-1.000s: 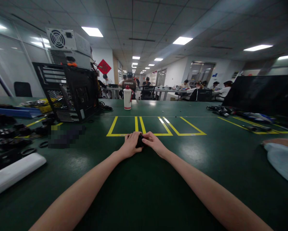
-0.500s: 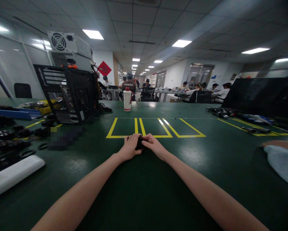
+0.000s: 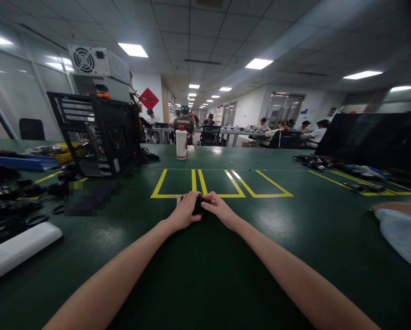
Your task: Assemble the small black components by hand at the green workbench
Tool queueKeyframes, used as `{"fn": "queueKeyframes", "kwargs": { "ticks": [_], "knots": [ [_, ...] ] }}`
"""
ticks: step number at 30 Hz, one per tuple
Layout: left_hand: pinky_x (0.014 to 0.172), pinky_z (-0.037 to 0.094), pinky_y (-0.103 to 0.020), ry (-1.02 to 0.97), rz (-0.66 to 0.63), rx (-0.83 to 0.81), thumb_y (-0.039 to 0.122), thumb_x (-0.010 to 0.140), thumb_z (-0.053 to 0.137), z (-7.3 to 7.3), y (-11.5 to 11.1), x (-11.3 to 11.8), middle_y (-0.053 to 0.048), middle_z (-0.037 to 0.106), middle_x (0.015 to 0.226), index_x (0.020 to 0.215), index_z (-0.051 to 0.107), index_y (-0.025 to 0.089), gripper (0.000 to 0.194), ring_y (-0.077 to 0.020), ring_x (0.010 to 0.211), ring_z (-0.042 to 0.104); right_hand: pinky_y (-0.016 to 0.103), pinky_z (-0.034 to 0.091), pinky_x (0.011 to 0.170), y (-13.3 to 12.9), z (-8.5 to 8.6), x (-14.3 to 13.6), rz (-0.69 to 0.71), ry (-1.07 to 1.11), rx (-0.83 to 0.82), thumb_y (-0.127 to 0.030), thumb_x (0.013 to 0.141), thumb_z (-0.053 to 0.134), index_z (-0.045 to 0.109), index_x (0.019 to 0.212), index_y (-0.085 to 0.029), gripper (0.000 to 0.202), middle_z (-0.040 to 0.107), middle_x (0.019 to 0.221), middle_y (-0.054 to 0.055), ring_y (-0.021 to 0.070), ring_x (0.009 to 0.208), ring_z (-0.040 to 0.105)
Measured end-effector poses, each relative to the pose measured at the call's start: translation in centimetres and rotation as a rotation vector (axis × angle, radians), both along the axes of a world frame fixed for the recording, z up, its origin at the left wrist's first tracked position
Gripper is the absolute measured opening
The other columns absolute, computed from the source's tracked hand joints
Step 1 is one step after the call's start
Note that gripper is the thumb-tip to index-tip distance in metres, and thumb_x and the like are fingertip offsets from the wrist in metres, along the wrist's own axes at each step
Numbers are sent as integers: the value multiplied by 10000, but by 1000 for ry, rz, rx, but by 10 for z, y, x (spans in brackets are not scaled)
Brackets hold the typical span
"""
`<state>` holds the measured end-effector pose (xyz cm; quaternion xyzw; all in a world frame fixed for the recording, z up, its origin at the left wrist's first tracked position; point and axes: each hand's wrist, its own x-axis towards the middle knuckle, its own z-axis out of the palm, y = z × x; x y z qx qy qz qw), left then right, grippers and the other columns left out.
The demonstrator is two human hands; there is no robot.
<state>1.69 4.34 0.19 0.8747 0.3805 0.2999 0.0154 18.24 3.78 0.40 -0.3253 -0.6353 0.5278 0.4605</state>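
A small black object [image 3: 198, 206] is between my two hands, low over the green table [image 3: 205, 275], just in front of the yellow tape frames [image 3: 205, 195]. My left hand [image 3: 186, 211] is wrapped round its left side, thumb towards me. The fingertips of my right hand [image 3: 217, 208] are pinched together at its right side. Whether they grip the black object or some smaller part at its edge is hidden. Much of the object is covered by my fingers, and its details are too dark to make out.
A white cup with a red lid [image 3: 181, 144] stands beyond the tape. At the left are an open black computer case [image 3: 102, 133], black parts and a white bar-shaped object [image 3: 19, 252]. Cables [image 3: 315, 161] and a light blue cloth [image 3: 402, 233] lie right. People sit at far tables.
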Motion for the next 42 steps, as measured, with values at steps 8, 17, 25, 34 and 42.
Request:
{"fn": "queueKeyframes", "kwargs": {
  "ticks": [8, 17, 25, 34, 42],
  "knots": [
    [889, 272, -420, 1, -6, -5, 239, 674, 561, 0, 1, -1, -80, 432, 1098, 1132, 298, 191, 530, -248, 1032, 410, 375, 343, 917, 0, 1, 2, 61, 16, -37, -243, 623, 656, 481, 926, -213, 351, 520, 1038, 25, 169, 1005, 489],
    [892, 271, -432, -2, -6, -22, 252, 688, 552, 3, -3, 0, -83, 431, 1114, 1132, 304, 196, 511, -255, 1052, 406, 367, 366, 879, -5, 3, -1, -60, -31, 11, -338, 704, 568, 477, 887, -221, 236, 528, 923, 6, 153, 932, 496],
    [884, 275, -432, -1, -14, -31, 247, 682, 549, 4, -2, -1, -84, 431, 1108, 1132, 298, 194, 518, -258, 1045, 407, 355, 356, 908, 1, -1, 2, 76, 53, -3, -204, 589, 679, 470, 903, -218, 378, 513, 1000, 4, 160, 994, 489],
    [880, 276, -434, 4, -2, -19, 257, 685, 550, 1, 0, 0, -85, 428, 1104, 1127, 301, 191, 512, -262, 1039, 409, 351, 329, 919, 1, -1, -3, -87, 1, 1, -308, 675, 598, 500, 898, -210, 262, 545, 942, 12, 148, 964, 489],
    [884, 278, -431, 9, -9, -27, 261, 694, 541, 2, -1, -1, -84, 427, 1105, 1137, 300, 190, 509, -260, 1034, 410, 347, 359, 903, -3, 0, 2, 72, 41, 13, -190, 595, 673, 469, 885, -221, 355, 516, 997, 2, 157, 1000, 490]
  ]
}}
